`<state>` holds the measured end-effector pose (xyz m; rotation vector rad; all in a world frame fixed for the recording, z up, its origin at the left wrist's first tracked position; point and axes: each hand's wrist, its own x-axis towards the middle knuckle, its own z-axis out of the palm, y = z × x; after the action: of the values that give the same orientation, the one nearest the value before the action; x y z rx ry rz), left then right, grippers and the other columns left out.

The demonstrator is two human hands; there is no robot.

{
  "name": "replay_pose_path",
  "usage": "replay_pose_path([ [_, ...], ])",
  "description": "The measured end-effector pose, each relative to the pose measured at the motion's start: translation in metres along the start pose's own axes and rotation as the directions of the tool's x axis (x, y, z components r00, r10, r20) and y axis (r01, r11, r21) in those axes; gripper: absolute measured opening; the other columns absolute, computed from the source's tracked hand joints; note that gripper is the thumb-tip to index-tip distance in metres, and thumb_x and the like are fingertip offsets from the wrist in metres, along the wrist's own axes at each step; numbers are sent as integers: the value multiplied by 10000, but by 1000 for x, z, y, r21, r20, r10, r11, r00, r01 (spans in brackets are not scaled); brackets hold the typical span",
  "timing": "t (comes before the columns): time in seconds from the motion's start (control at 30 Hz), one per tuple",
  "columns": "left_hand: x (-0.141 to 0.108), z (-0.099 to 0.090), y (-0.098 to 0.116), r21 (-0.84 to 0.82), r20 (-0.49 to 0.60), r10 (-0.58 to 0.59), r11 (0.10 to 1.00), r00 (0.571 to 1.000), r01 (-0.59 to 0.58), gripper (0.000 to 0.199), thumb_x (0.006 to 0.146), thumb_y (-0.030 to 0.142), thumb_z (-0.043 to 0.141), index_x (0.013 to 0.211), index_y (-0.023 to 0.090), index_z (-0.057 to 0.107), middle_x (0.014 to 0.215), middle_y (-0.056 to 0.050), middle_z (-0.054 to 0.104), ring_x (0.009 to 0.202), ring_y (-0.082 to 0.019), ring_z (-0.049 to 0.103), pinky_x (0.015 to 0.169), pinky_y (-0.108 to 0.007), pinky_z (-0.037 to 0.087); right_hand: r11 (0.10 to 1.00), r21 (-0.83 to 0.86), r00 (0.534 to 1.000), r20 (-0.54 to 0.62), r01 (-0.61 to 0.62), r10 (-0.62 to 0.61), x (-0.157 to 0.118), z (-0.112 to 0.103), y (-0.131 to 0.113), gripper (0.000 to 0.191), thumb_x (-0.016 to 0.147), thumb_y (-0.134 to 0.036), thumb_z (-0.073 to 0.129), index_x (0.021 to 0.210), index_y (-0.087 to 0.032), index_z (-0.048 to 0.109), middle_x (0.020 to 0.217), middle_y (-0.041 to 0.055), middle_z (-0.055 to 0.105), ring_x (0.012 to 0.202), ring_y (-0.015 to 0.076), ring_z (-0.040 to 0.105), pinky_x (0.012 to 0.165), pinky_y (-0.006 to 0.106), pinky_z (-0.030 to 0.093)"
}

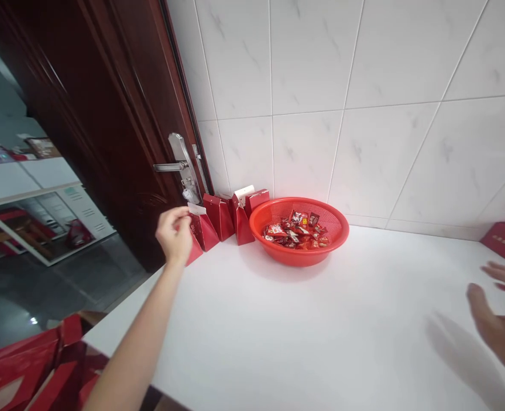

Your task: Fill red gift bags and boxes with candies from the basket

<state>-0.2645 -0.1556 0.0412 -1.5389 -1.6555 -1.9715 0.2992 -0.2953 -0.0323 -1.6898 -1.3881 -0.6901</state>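
My left hand (174,233) is at the left end of a row of red folded boxes, its fingers pinched together at the top of the leftmost box (194,253). Whatever lies between those fingertips is too small to make out. Beside it stand more red boxes (219,218), some with white flaps. A red plastic basket (340,231) holds many small wrapped candies (297,231). At the right edge, my right hand (499,314) hovers over the white table with fingers spread, holding nothing, near a dark red box (504,240).
The white table (321,337) meets a tiled wall (308,148). A dark wooden door (107,142) with a metal handle (171,166) stands behind the boxes. Larger red boxes (29,365) lie below the table's left edge.
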Motion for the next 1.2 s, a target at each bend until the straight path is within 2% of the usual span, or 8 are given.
replay_pose_path([
  [0.1, 43, -19, -28, 101, -21, -53, 993, 998, 55, 136, 764, 160, 579, 861, 174, 673, 1060, -87, 668, 1060, -298, 655, 988, -499, 498, 997, 79, 997, 72, 13, -18, -7, 4, -31, 285, 901, -379, 477, 1112, -225, 590, 1234, 174, 671, 980, 312, 669, 573, 358, 524],
  [0.2, 67, -26, -47, 142, 91, -47, 989, 995, 34, 91, 676, 145, 678, 669, 226, 639, 906, -83, 686, 1130, -360, 632, 1103, -558, 404, 986, 166, 984, 176, -32, 3, -15, 6, -44, 264, 883, -380, 488, 1083, -250, 600, 1269, 153, 656, 1006, 305, 678, 451, 299, 496],
  [0.43, 71, -37, -51, 262, 377, -96, 965, 921, -6, 152, 665, 353, 737, 612, 226, 673, 799, -64, 716, 894, -313, 687, 935, -492, 531, 954, 301, 966, 252, -21, -58, -29, 14, -45, 213, 903, -370, 497, 1013, -244, 629, 1235, 141, 662, 717, 210, 670, 403, 266, 499],
  [0.67, 46, -55, 17, 48, 571, 10, 998, 821, -46, 596, 669, 776, 642, 837, 215, 751, 914, -70, 766, 875, -282, 695, 803, -383, 579, 904, 424, 943, 320, -60, -87, -40, 21, -58, 189, 930, -349, 488, 998, -235, 621, 1240, 149, 641, 756, 203, 687, 370, 233, 471],
  [0.8, 7, -34, 79, -117, 702, 222, 973, 677, -199, 384, 766, 621, 681, 768, 248, 770, 841, -60, 735, 744, -235, 670, 668, -307, 558, 871, 486, 927, 354, -70, -123, -48, 23, -75, 169, 949, -319, 470, 1000, -244, 613, 1229, 148, 642, 734, 187, 685, 449, 267, 536],
  [0.93, -44, 6, 130, -334, 745, 389, 921, 542, -203, 212, 862, 420, 664, 848, 250, 789, 840, -47, 706, 771, -203, 653, 706, -297, 531, 850, 527, 887, 392, 1, -244, -60, 25, -92, 192, 987, -284, 425, 1061, -252, 599, 1274, 144, 624, 778, 170, 697, 649, 317, 603],
  [1.03, -75, 31, 152, -419, 769, 475, 880, 428, -224, 190, 911, 333, 619, 905, 253, 792, 809, -38, 679, 785, -190, 618, 783, -320, 517, 823, 567, 850, 422, 24, -315, -67, 25, -99, 204, 1000, -274, 408, 1099, -248, 585, 1315, 151, 606, 813, 171, 708, 705, 327, 606],
  [1.2, -99, 53, 166, -464, 780, 522, 853, 345, -241, 190, 917, 305, 610, 912, 249, 792, 796, -43, 679, 795, -202, 592, 813, -354, 500, 824, 564, 797, 521, -54, -305, -71, 23, -105, 214, 1014, -293, 382, 1095, -248, 575, 1358, 154, 582, 786, 172, 708, 717, 347, 605],
])
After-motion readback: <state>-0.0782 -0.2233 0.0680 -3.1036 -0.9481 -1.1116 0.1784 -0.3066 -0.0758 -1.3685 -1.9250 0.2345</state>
